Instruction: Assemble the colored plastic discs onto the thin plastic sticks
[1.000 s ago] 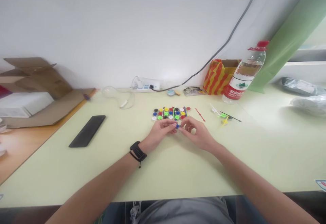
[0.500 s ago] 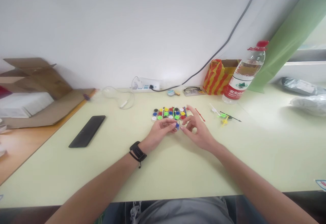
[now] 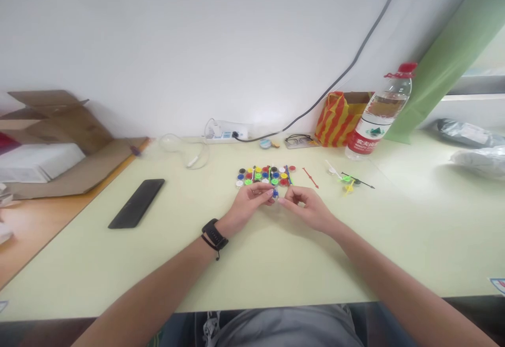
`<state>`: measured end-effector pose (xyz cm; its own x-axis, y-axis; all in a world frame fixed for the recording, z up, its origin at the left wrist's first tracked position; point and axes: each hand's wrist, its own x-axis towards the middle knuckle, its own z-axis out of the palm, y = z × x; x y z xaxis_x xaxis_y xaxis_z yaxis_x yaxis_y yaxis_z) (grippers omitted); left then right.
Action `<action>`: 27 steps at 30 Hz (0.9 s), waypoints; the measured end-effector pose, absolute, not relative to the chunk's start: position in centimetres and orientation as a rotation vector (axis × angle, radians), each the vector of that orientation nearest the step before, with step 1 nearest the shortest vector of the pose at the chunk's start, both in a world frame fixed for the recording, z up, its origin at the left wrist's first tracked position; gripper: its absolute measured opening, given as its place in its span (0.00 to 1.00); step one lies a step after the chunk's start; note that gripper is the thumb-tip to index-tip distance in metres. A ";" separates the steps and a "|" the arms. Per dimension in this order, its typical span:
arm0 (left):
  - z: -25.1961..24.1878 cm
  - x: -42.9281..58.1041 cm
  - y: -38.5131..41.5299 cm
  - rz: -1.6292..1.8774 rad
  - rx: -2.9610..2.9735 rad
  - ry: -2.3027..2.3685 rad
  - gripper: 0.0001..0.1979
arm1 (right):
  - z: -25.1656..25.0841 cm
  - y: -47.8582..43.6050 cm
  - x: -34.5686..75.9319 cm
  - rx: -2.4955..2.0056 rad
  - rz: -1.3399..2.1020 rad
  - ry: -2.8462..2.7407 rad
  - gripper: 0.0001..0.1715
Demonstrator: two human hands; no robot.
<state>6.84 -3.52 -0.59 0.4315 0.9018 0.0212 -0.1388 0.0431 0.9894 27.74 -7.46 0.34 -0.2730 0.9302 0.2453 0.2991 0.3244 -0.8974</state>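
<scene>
Black phone (image 3: 136, 203) lies flat at far L on the pale green surface (image 3: 252, 263). L hand (image 3: 248, 203), w/ black watch (image 3: 214, 234) on wrist, has its fingers pinched shut on a small blue piece (image 3: 275, 193), just in front of the coloured-cap grid (image 3: 265, 175). R hand (image 3: 310, 209) meets it, fingers closed on the same piece. Red stick (image 3: 310, 177) & water bottle (image 3: 376, 115) sit further R.

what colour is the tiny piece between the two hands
Blue; the tiny piece shows best in the head view.
</scene>
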 end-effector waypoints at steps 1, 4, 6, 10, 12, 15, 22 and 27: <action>-0.6 6.9 -3.5 0.934 1.274 0.779 0.18 | 0.3 -7.4 27.7 -1.093 0.959 -1.741 0.22; -0.6 6.9 -3.5 0.929 1.280 0.776 0.18 | 0.2 -7.5 27.5 -1.065 0.958 -1.724 0.15; -0.7 6.9 -3.5 0.921 1.284 0.771 0.18 | 0.2 -7.5 27.5 -1.057 0.940 -1.740 0.11; -0.8 6.8 -3.4 0.898 1.286 0.760 0.18 | -0.2 -7.5 27.4 -1.061 0.913 -1.771 0.11; -0.9 6.8 -3.4 0.895 1.289 0.753 0.18 | -0.5 -7.3 27.5 -1.067 0.888 -1.792 0.13; -1.1 6.7 -3.4 0.891 1.303 0.741 0.19 | -1.0 -7.2 27.6 -1.092 0.781 -1.875 0.14; -1.0 6.8 -3.6 0.828 1.364 0.754 0.21 | -0.9 -7.0 28.1 -1.105 0.514 -1.968 0.11; -0.8 6.9 -3.7 0.783 1.361 0.790 0.22 | 0.1 -5.7 30.6 -1.176 0.234 -1.803 0.11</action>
<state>6.87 -3.66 -0.84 0.5251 0.8504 -0.0328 -0.0244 0.0536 0.9983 30.57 -5.72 0.11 -0.1004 0.7951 0.5981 0.6159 0.5218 -0.5903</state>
